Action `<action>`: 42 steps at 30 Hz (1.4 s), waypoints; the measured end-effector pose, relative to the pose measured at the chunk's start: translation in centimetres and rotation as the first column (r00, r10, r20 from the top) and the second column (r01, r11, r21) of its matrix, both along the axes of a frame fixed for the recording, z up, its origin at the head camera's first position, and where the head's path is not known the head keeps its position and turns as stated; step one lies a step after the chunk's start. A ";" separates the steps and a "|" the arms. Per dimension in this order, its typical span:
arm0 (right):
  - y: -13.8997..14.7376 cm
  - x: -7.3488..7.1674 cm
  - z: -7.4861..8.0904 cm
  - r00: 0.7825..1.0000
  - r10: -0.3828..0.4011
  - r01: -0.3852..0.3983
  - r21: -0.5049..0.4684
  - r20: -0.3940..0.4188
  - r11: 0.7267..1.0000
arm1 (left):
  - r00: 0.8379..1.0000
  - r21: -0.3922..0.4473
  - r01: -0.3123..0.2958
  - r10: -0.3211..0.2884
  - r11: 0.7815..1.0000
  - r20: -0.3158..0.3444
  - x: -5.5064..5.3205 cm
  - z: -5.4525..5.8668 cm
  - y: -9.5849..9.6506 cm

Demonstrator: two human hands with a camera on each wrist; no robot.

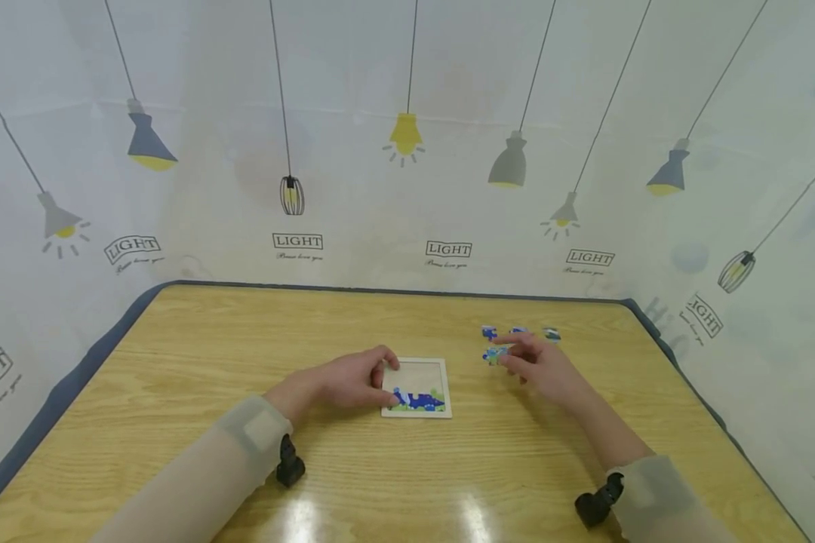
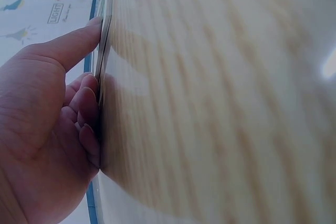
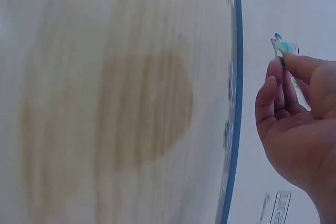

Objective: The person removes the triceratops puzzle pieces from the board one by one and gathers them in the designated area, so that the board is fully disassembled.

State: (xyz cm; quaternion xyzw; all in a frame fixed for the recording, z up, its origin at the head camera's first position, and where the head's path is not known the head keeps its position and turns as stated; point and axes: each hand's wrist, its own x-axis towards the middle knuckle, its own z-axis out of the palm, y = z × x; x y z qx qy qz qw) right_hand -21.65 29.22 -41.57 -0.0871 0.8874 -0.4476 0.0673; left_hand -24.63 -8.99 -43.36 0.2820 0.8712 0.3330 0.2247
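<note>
A square wooden puzzle tray (image 1: 447,377) lies on the table, its lower part filled with blue and green jigsaw pieces (image 1: 421,401). My left hand (image 1: 355,379) holds the tray by its left side, the thumb on the lower left and the index finger at the upper left corner. In the left wrist view, the other fingers (image 2: 88,106) curl beside the tray's edge. Right of the tray, my right hand (image 1: 542,369) pinches a blue and green puzzle piece (image 1: 493,356) between thumb and fingers. That piece (image 3: 284,46) is raised above the table in the right wrist view.
Beyond my right hand lie loose puzzle pieces: one at the left (image 1: 489,332), one partly behind the fingers (image 1: 518,329) and one at the right (image 1: 552,333). The wooden table (image 1: 244,324) ends at a dark blue edge against a wall covering printed with lamps.
</note>
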 end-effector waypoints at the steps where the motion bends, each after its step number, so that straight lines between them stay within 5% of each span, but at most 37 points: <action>1: 0.7 -0.1 0.1 1.000 -0.030 0.030 0.008 -0.001 1.000 | 1.000 -0.001 -0.003 0.003 1.000 0.001 0.0 0.0 0.0; 8: 5.2 -0.6 0.3 0.984 -0.180 0.181 0.066 -0.010 0.981 | 1.000 -0.003 -0.009 0.009 1.000 0.002 -0.1 0.1 0.0; 18: 9.0 -1.6 -0.7 0.953 -0.298 0.278 0.229 0.056 0.933 | 1.000 -0.003 -0.005 0.005 1.000 0.005 0.0 0.2 0.1; 25: 9.6 -1.9 -1.2 0.951 -0.306 0.281 0.286 0.045 0.916 | 1.000 -0.009 -0.007 0.007 1.000 0.007 0.0 0.1 0.2; 42: 9.9 -2.0 -2.5 0.956 -0.291 0.270 0.259 0.045 0.927 | 1.000 -0.017 -0.016 0.016 1.000 -0.002 0.2 0.4 0.1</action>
